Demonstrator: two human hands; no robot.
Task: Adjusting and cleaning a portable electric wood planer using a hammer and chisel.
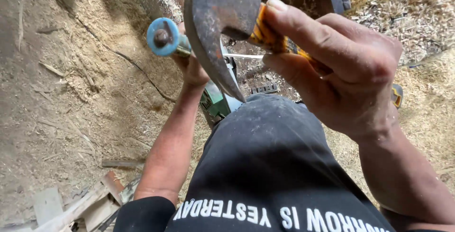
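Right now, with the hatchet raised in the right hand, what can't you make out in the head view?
- Hatchet: top of the head cut off by the upper frame edge.
- Hatchet handle: mostly hidden inside the right hand.
- Left hand: mostly hidden behind the blade; its grip on the blue-capped tool is unclear.
- Green machine: covered by the blade and the dark-clothed knee.

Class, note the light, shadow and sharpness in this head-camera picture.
Head view: daylight brightens the sawdust floor and wood shavings; the hatchet head, held close by the right hand, looms large and distorted; the left hand grips a blue-capped tool, in focus.
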